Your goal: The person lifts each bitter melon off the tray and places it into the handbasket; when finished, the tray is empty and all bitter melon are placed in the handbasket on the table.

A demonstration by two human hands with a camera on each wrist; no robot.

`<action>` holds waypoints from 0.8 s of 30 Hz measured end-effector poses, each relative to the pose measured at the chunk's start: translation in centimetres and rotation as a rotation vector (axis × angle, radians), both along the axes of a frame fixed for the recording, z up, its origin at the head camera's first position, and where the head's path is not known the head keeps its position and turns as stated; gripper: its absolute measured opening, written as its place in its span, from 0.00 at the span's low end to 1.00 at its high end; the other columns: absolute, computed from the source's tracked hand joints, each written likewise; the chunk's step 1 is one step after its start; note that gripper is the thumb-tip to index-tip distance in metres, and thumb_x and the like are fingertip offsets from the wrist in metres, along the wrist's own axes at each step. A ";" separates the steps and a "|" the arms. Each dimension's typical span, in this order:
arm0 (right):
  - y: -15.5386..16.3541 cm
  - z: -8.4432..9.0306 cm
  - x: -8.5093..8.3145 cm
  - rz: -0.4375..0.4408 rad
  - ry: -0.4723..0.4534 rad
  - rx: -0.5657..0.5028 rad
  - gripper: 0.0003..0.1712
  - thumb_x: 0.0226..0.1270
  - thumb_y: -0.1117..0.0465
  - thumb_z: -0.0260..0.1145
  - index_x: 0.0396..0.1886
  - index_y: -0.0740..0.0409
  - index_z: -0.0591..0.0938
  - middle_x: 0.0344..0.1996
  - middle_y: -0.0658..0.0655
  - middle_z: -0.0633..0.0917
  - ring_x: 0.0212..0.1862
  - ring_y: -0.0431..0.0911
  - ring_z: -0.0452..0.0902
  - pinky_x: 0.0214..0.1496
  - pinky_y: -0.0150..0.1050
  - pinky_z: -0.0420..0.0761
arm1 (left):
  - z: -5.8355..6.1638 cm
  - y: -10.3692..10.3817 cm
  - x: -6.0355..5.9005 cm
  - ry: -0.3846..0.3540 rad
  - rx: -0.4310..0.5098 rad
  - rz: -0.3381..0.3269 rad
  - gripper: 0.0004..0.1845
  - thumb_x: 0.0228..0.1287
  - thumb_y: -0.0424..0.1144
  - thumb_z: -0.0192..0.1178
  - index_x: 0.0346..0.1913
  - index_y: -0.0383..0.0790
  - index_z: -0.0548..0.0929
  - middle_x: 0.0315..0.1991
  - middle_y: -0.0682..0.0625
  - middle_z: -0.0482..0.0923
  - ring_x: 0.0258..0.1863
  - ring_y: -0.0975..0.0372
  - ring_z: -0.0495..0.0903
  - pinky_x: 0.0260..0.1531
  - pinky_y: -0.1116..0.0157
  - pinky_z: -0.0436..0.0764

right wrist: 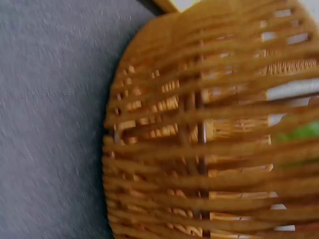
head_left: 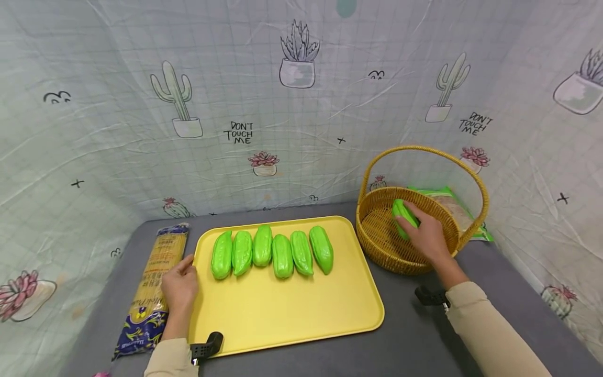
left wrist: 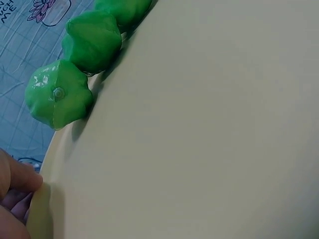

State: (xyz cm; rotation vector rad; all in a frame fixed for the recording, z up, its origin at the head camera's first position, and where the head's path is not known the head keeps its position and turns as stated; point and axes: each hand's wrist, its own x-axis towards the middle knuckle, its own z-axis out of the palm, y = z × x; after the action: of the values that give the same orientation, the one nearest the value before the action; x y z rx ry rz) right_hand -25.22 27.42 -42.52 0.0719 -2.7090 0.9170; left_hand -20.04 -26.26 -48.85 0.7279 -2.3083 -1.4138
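Gourd (head_left: 402,220) in curled right grip (head_left: 427,236), inside basket's open rim (head_left: 372,249); tray edge (head_left: 301,340) in pinched left grip (head_left: 180,285)

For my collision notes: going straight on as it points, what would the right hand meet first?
Probably the inside of the wicker basket, the green vegetable in the right hand leading; depth leaves floor or far wall unclear.

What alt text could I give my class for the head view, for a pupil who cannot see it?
A person's right-hand grip holds a green vegetable inside a handled wicker basket, while their left-hand grip holds the left edge of a yellow tray. Six similar vegetables lie in a row on the tray, with packaged pasta to its left.
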 end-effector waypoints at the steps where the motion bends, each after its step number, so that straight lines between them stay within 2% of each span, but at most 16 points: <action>1: 0.2 -0.1 -0.2 0.000 -0.008 -0.004 0.36 0.80 0.44 0.56 0.79 0.55 0.65 0.42 0.73 0.82 0.31 0.51 0.74 0.29 0.40 0.73 | 0.0 0.0 0.0 0.000 -0.002 0.000 0.22 0.75 0.30 0.47 0.67 0.31 0.78 0.65 0.31 0.76 0.67 0.41 0.74 0.61 0.46 0.77; 5: 1.0 -0.3 -0.9 -0.002 -0.060 -0.028 0.38 0.79 0.42 0.55 0.80 0.57 0.64 0.47 0.74 0.81 0.34 0.52 0.76 0.30 0.39 0.74 | -0.1 0.0 0.0 -0.003 -0.009 -0.002 0.21 0.75 0.30 0.48 0.66 0.31 0.78 0.65 0.31 0.76 0.66 0.41 0.75 0.60 0.46 0.78; 10: 1.9 -0.4 -1.5 -0.016 -0.163 -0.060 0.41 0.79 0.39 0.53 0.81 0.58 0.61 0.59 0.75 0.78 0.44 0.58 0.78 0.35 0.40 0.76 | -0.1 0.0 0.1 -0.001 -0.016 -0.004 0.21 0.75 0.30 0.48 0.66 0.31 0.78 0.64 0.31 0.77 0.65 0.41 0.76 0.59 0.46 0.78; 16: 2.5 -0.7 -1.9 -0.036 -0.252 -0.090 0.43 0.79 0.40 0.53 0.81 0.61 0.58 0.71 0.76 0.69 0.59 0.66 0.75 0.48 0.50 0.80 | -0.1 0.0 0.1 -0.004 -0.003 -0.010 0.21 0.76 0.30 0.48 0.67 0.31 0.78 0.65 0.31 0.76 0.66 0.40 0.76 0.59 0.45 0.78; 24: 3.1 -0.4 -2.4 -0.044 -0.283 -0.090 0.44 0.79 0.40 0.55 0.81 0.64 0.58 0.69 0.78 0.69 0.61 0.69 0.73 0.51 0.55 0.79 | -0.1 -0.1 0.1 -0.001 0.025 -0.009 0.21 0.76 0.30 0.48 0.68 0.32 0.77 0.66 0.32 0.75 0.67 0.41 0.75 0.61 0.46 0.77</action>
State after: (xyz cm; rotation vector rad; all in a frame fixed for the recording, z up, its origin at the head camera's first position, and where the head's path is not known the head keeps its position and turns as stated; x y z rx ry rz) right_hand -27.66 30.52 -42.95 -0.1462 -2.9050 1.1090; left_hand -19.94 -26.38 -48.95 0.7267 -2.3014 -1.4492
